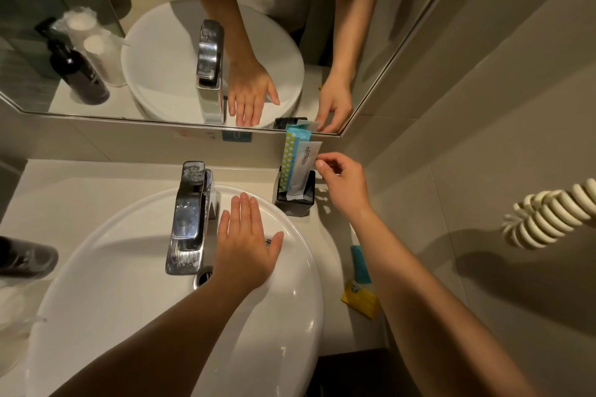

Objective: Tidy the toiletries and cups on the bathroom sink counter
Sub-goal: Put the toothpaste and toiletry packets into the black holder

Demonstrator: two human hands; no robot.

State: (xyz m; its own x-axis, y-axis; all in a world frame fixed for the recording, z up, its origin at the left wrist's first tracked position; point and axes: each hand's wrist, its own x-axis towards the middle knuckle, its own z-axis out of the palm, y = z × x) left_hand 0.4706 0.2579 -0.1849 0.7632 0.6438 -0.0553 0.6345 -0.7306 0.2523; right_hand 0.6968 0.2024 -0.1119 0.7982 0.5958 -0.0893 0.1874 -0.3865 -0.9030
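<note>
In the black holder [295,203], upright dotted and white sachets [303,166]

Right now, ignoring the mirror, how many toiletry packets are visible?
4: dotted packet and white packet in the black holder; teal packet and yellow packet on the counter by the right forearm, which may hide more.

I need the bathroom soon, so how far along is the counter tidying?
Done: a dotted blue sachet and a white sachet stand in the black holder. In hand: the right hand seems to pinch the white sachet's edge; the left hand rests flat on the basin. Left: blue and yellow packets lie loose on the counter by the right forearm.
</note>
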